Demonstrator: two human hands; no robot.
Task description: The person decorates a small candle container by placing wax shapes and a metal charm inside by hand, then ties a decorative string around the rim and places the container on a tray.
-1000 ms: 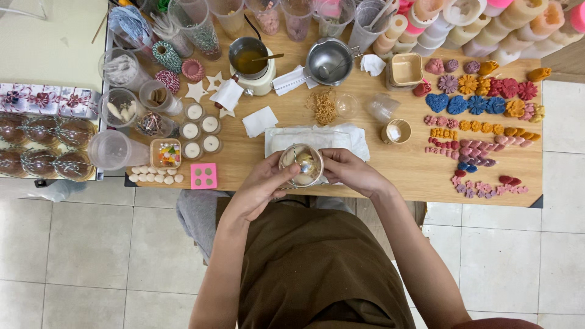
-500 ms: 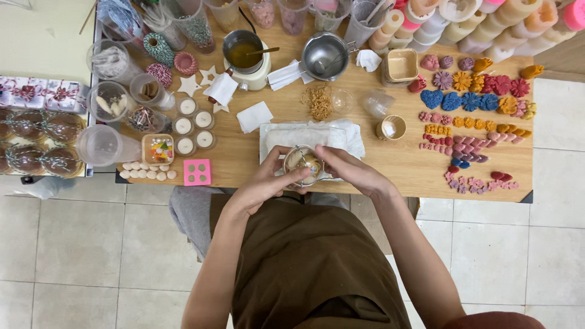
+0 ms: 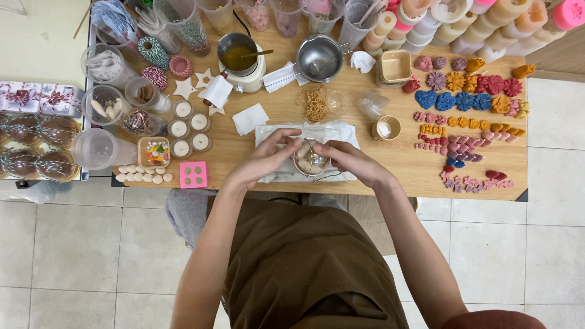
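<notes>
1. We hold a small round clear container (image 3: 309, 159) between our left hand (image 3: 263, 159) and right hand (image 3: 348, 161), both closed around it, over the white cloth (image 3: 341, 131).
2. It already has filling inside; it looks not closed yet, we think.
3. Many coloured wax shapes (image 3: 469, 100) lie finished on the wooden table (image 3: 268, 158).

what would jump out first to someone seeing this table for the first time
Probably the coloured wax shapes, flowers and hearts, laid in rows across the table's right side. Next, both hands, left hand and right hand, cupped around a small round bowl at the near edge, on a white cloth.
</notes>
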